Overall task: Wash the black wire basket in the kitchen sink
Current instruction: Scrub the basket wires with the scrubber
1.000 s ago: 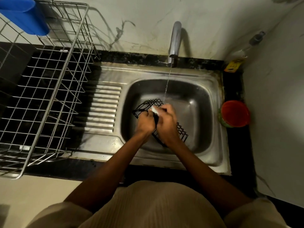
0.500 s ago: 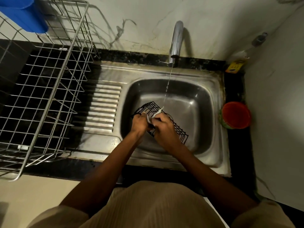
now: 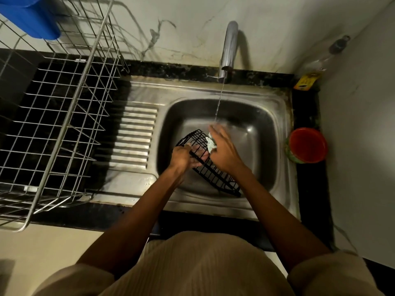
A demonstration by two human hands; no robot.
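A person is scrubbing a black wire basket [image 3: 210,167] inside the steel kitchen sink [image 3: 275,133] at the centre of the frame, the basket tilted on edge in the basin so that its open mesh is facing the thin stream of water [image 3: 219,103] falling from the tap [image 3: 228,48] at upper centre. The left hand [image 3: 181,157] is gripping the basket's rim, fingers curled round the wire, apparently steadying it against the rubbing. The right hand [image 3: 224,150] is pressing a pale scrubbing pad [image 3: 211,143] against the upper part of the mesh, its fingers reaching forward, slightly apart and blurred, just below where the stream is landing; whether they are closing round the pad cannot be told. A large steel drying rack [image 3: 70,116] is standing on the dark tabletop [image 3: 307,189] at left, likely waiting for the rinsed basket, with a blue plastic object [image 3: 32,20] at upper left. A red-lidded tub [image 3: 307,145] is sitting just beside the sink's right rim.
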